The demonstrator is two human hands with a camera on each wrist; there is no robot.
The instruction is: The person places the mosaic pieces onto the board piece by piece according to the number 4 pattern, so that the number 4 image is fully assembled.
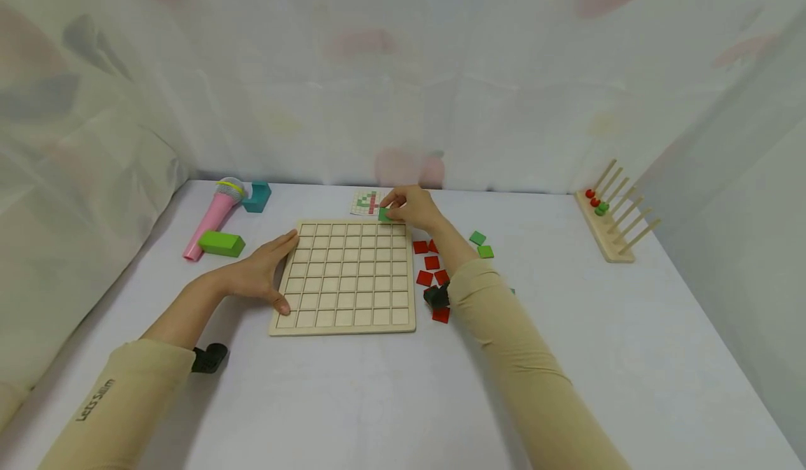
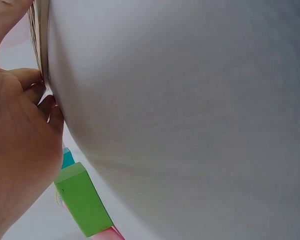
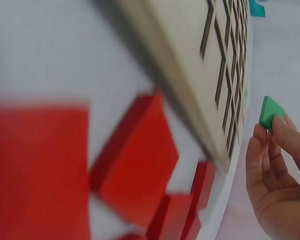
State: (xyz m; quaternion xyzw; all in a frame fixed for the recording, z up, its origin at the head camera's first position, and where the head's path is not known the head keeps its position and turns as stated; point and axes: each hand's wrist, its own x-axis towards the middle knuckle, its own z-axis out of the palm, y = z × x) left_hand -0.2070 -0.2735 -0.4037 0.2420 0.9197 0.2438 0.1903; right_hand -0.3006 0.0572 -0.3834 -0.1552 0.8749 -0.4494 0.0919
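Note:
A wooden grid board lies flat on the white table, its square cells bare. Along the left edge of the board, my left hand is spread, fingers at the far part and thumb on the near corner. Between thumb and fingers my right hand pinches a green square tile, held over the far right corner of the board. Just behind that corner lies a small pattern card with green and red squares, partly covered by the right hand in the head view.
Several red tiles lie right of the board, some under the right forearm. Green tiles are farther right. At the left are a pink toy microphone, a green block and a teal block. A peg stand with beads stands far right.

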